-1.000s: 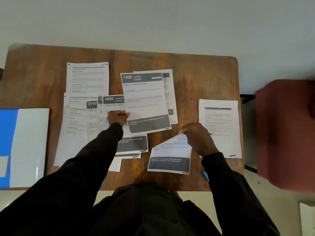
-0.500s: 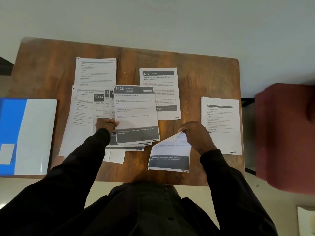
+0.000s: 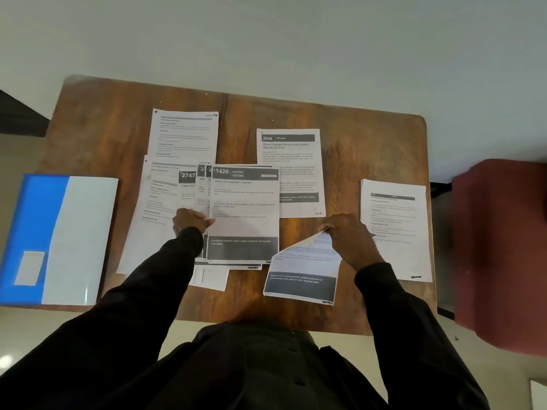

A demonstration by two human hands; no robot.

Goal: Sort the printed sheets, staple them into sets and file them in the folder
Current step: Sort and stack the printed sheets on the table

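Note:
Printed sheets lie spread over a wooden table (image 3: 370,149). My left hand (image 3: 189,221) pinches the left edge of the sheet headed 1426 (image 3: 244,214), which lies on top of a fanned pile with a sheet numbered 2747 (image 3: 186,184) showing at its left. My right hand (image 3: 346,238) grips the top corner of a curled sheet with a dark footer band (image 3: 302,273) near the front edge. A sheet numbered 2946 (image 3: 291,173) lies flat behind it. A blue and white folder (image 3: 59,238) lies shut at the table's left edge.
A text sheet (image 3: 185,134) lies at the back left and another (image 3: 395,229) at the right edge. A dark red chair (image 3: 503,247) stands right of the table. Bare wood shows along the back and the front middle.
My left hand has carried the 1426 sheet left and toward me onto the fanned pile, which uncovered the 2946 sheet. My right hand keeps its hold on the curled sheet.

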